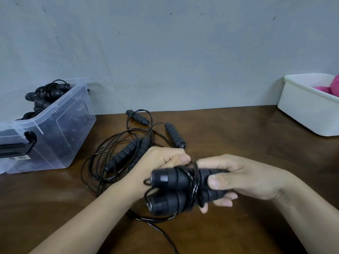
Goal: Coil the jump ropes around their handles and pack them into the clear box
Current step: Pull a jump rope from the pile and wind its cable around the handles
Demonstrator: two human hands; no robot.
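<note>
My right hand (244, 178) grips two black jump-rope handles (172, 189) held side by side, thumb on top. Several turns of thin black cord (195, 184) wrap around their middle. My left hand (161, 162) sits just behind the handles with fingers curled, pinching the cord near the wraps. The cord's loose end (161, 230) trails toward the table's front edge. Behind my hands lie two loose jump ropes (128, 149) with black foam handles, tangled on the brown table (238, 136). The clear box (60, 136) stands at the left, holding several coiled ropes (45, 96).
A white tub (304, 110) with something pink (330, 88) inside stands at the back right. A grey wall runs along the table's far edge. The clear box has a black latch handle (20, 145) on its near end.
</note>
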